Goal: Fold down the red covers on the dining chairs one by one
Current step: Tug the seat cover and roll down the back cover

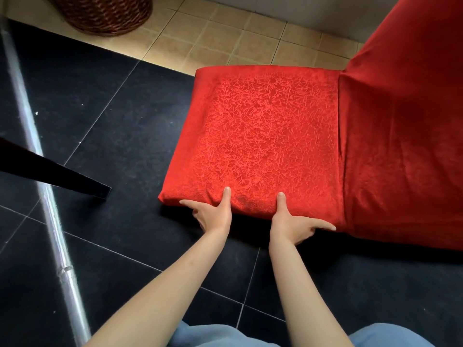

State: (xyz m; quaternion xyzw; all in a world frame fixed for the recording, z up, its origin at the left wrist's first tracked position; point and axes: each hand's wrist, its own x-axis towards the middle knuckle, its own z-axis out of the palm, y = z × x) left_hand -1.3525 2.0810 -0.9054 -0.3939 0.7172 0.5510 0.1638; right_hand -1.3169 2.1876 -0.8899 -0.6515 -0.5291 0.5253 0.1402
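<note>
A dining chair stands before me, its seat point(265, 136) and backrest point(406, 126) wrapped in a red cover with a crinkled pattern on top. My left hand point(213, 214) grips the seat's near edge, thumb lying on top and fingers tucked under the rim. My right hand point(295, 224) grips the same edge a little to the right, thumb on top and fingers spread below along the side. The cover's lower hem under both hands is hidden.
A dark table leg point(62, 176) and a glass table edge point(37, 159) run along the left. A wicker basket point(105, 13) stands at the back on beige tiles. Black floor tiles point(120, 121) surround the chair. My blue trousers point(225, 336) show at the bottom.
</note>
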